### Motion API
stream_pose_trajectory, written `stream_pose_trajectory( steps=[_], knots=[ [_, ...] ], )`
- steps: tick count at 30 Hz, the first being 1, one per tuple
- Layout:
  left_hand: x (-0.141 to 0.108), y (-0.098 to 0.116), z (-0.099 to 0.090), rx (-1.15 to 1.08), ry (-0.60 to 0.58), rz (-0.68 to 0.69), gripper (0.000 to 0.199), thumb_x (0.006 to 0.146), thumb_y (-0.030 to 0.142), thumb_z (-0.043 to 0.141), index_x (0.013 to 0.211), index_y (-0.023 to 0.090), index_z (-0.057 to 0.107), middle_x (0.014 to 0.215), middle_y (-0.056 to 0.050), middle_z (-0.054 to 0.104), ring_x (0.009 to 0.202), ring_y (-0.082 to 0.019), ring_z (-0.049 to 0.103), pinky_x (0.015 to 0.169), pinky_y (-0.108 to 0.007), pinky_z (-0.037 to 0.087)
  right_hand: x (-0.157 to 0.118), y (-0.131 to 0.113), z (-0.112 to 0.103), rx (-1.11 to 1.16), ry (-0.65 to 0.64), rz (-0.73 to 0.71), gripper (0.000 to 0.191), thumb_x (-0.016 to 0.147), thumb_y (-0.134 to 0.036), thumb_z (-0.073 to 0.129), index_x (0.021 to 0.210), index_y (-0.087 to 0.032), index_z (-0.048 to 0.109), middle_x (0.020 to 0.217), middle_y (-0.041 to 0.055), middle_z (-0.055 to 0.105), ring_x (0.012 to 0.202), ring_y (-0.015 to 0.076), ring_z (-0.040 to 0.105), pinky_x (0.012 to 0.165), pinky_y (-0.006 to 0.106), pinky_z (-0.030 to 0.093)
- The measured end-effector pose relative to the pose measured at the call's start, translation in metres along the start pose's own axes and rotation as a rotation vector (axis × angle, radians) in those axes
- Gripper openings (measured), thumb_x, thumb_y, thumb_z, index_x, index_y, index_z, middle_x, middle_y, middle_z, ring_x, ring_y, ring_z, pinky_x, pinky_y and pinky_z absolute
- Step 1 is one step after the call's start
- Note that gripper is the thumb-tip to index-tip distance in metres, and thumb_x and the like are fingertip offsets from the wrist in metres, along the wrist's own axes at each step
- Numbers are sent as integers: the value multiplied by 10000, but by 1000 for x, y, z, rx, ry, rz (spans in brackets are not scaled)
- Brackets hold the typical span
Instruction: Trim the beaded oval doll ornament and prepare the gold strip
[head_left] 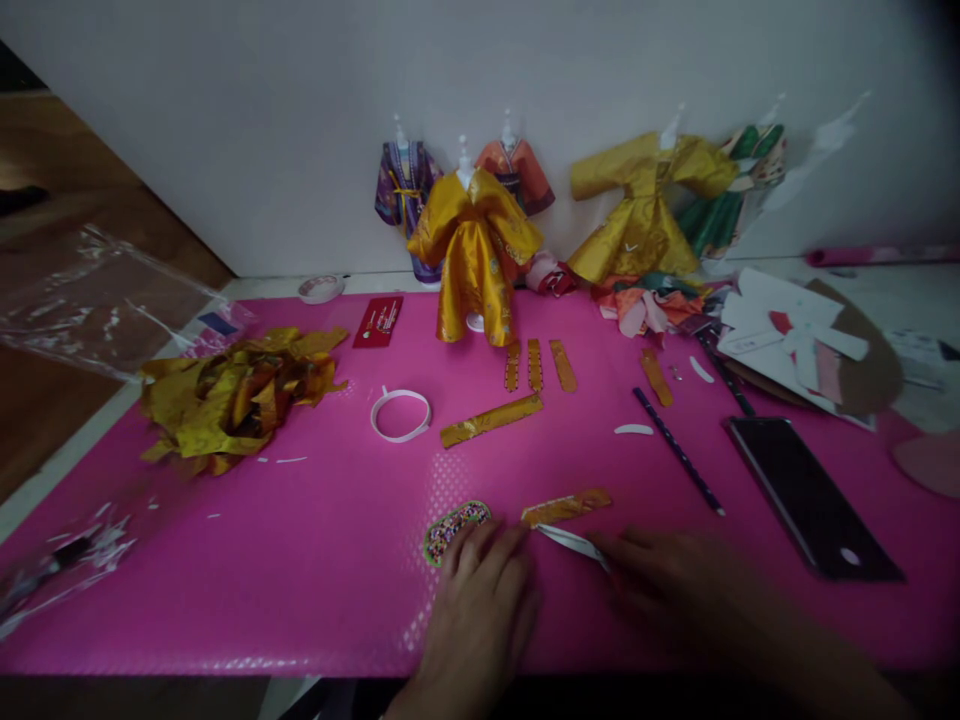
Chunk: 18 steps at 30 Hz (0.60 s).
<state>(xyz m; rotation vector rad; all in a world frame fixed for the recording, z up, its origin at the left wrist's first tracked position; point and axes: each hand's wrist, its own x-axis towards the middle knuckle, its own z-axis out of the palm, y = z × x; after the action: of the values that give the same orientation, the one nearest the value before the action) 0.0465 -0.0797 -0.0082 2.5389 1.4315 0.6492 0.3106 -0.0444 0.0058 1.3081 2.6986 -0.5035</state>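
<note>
My left hand (480, 590) rests at the near edge of a small green-rimmed dish of many-coloured beads (455, 527). Its fingers are slightly apart and bent down; their tips partly cover the dish. My right hand (660, 575), blurred and dim, grips a pair of scissors (571, 543) with pale blades pointing left. The blade tips meet the lower edge of a short gold fabric strip (568, 506), which has a pale line along its upper edge. Most of the scissors' handle is hidden under my right hand.
Further back lie a longer gold strip (491, 420), a white ring (401, 416), a dark pencil (679, 450) and a phone (814, 495). Gold scraps (240, 400) are heaped left. A gold-robed doll form (475, 255) stands among others by the wall; paper pieces (787, 335) lie right.
</note>
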Motion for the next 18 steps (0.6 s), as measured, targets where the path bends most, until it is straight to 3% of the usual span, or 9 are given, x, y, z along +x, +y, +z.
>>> stream_pose_trajectory(
  steps=[18],
  knots=[
    [1, 0, 1, -1, -23, 3, 242, 871, 150, 691, 1103, 189, 631, 1257, -92, 722, 1164, -370, 619, 916, -608, 573, 2, -1, -4, -5, 16, 5, 386, 857, -161, 558, 1205, -298, 655, 827, -4, 735, 622, 198, 695, 500, 329, 184]
  ],
)
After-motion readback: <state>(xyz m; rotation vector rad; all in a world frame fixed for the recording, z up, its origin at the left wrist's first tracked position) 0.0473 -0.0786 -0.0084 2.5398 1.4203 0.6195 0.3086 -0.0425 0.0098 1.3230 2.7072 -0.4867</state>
